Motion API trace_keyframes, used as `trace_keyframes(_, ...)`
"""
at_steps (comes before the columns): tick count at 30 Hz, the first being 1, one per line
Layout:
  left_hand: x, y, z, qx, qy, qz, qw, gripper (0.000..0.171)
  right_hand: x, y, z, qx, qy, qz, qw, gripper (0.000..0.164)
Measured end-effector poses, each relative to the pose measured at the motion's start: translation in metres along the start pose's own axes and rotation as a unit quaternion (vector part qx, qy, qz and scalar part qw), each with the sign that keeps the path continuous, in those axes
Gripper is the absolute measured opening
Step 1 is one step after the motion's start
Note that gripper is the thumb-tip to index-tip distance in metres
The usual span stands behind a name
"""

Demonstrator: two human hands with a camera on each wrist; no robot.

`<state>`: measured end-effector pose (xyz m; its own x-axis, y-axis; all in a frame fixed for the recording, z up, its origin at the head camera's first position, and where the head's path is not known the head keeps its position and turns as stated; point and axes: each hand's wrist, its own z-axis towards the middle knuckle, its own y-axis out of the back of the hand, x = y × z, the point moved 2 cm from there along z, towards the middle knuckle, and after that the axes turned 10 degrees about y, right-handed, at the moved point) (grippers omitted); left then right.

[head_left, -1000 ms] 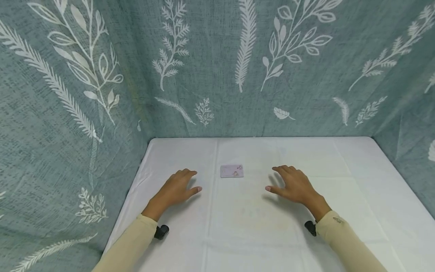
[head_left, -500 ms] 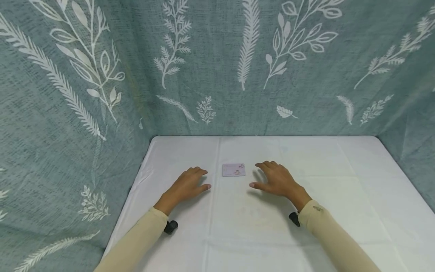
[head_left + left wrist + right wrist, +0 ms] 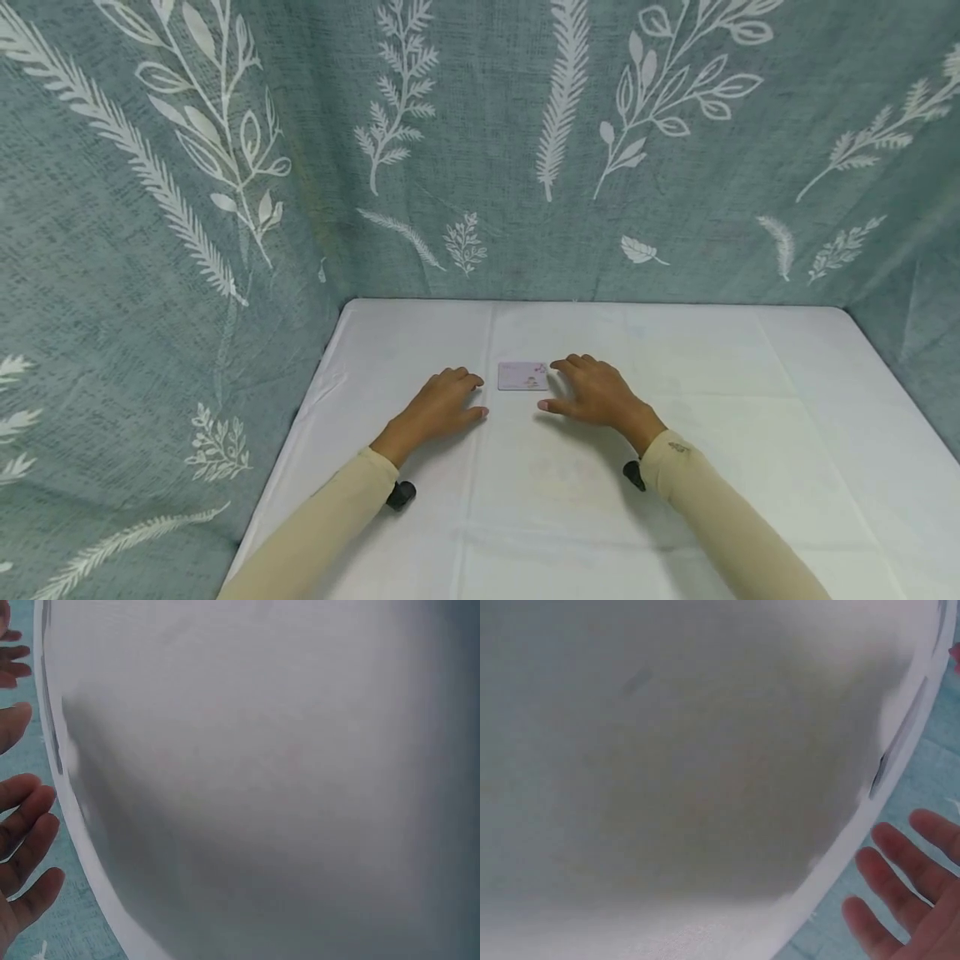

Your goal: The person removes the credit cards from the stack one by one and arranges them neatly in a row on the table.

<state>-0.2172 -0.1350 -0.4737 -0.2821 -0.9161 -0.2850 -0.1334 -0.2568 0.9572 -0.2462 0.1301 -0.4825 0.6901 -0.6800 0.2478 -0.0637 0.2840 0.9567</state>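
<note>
A small flat lilac card (image 3: pixel 522 376) with a little printed picture lies on the white-covered table (image 3: pixel 555 500). Just left of it in the head view, my left hand (image 3: pixel 442 402) hovers with fingers loosely bent and thumb apart. My right hand (image 3: pixel 596 392) is on the other side, its fingertips very close to the card's right edge; whether they touch it I cannot tell. In the right wrist view the card (image 3: pixel 900 739) shows edge-on as a thin strip beyond my right fingers (image 3: pixel 900 892). Left fingers (image 3: pixel 34 851) appear at the left wrist view's border, holding nothing.
Teal curtains (image 3: pixel 480 150) with white leaf prints hang behind the table and along both sides. Black wrist cameras (image 3: pixel 402 495) sit under both cream sleeves (image 3: pixel 322 525). The tablecloth carries fold creases.
Both hands have moved inward toward the card, the right one farther leftward, the left one rightward. The card lies slightly farther right in the picture as the whole head view has shifted.
</note>
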Motion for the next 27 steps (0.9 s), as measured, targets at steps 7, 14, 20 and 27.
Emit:
trace_keyframes(7,-0.004,-0.008,0.012,-0.008,-0.007,0.006,0.9999,0.044,-0.002,-0.004,0.009,0.007,0.002,-0.011,1.000,0.072)
trace_keyframes(14,-0.007,-0.010,0.021,-0.017,-0.012,0.016,0.9997,0.045,-0.002,-0.005,0.018,0.002,0.009,-0.018,1.000,0.067)
trace_keyframes(20,-0.010,-0.010,0.029,-0.017,-0.022,0.029,0.9992,0.045,-0.004,-0.007,0.023,0.000,0.011,-0.025,1.000,0.066)
trace_keyframes(27,-0.011,-0.010,0.037,-0.015,-0.023,0.035,0.9990,0.045,-0.007,-0.014,0.030,0.009,0.018,-0.024,1.000,0.065)
